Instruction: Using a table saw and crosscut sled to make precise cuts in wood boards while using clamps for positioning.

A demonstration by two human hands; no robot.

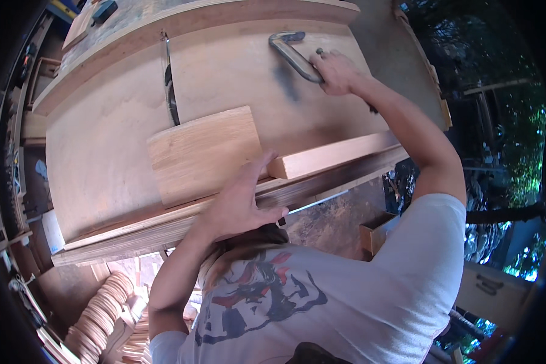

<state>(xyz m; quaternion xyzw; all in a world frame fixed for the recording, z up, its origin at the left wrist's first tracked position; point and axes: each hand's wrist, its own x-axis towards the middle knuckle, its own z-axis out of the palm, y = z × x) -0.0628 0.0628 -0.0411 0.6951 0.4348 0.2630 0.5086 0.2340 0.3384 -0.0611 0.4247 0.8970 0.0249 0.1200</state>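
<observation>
We hold a metal C-clamp point(297, 60) in our right hand point(340, 73), the fingers closed around its screw end, above the far right corner area of the slotted wooden sled point(103, 133); its shadow falls on the surface. Our left hand point(242, 203) straddles the near edge, thumb on the outer side and fingers reaching inward; we cannot tell whether it grips. Near those fingertips, a rectangular wooden board point(203, 155) lies by the near edge, its far side at the end of the dark slot point(168, 91). A thick wooden bar point(333, 155) runs along the near edge toward the right corner, and a rail point(212, 21) spans the far edge.
</observation>
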